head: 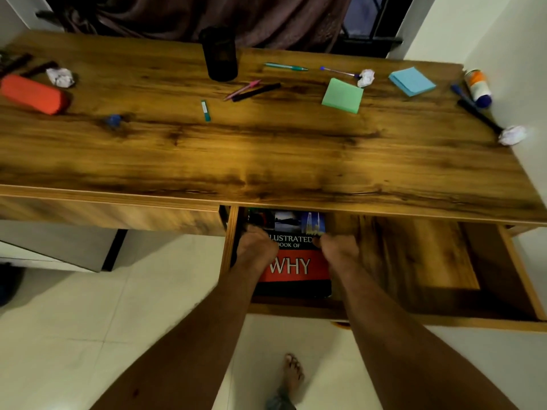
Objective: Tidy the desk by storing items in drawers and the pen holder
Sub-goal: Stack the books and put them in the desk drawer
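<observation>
The book lying in the open drawer is showing white lettering on its dark cover: "LUSTRATED", its start hidden behind the left hand, and beneath it "BOOK OF". A red band lower on the cover is carrying the large word "WHY". Nothing else on the desk is showing legible print.

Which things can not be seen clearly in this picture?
Head view only:
- Book: the title is partly covered by the left hand and right hand; its far end is under the desk edge.
- Fingertips of both hands: hidden, so the grip is unclear.
- Pen holder: dark and blurred, its contents are unreadable.
- Drawer: cut off at the right edge.
</observation>
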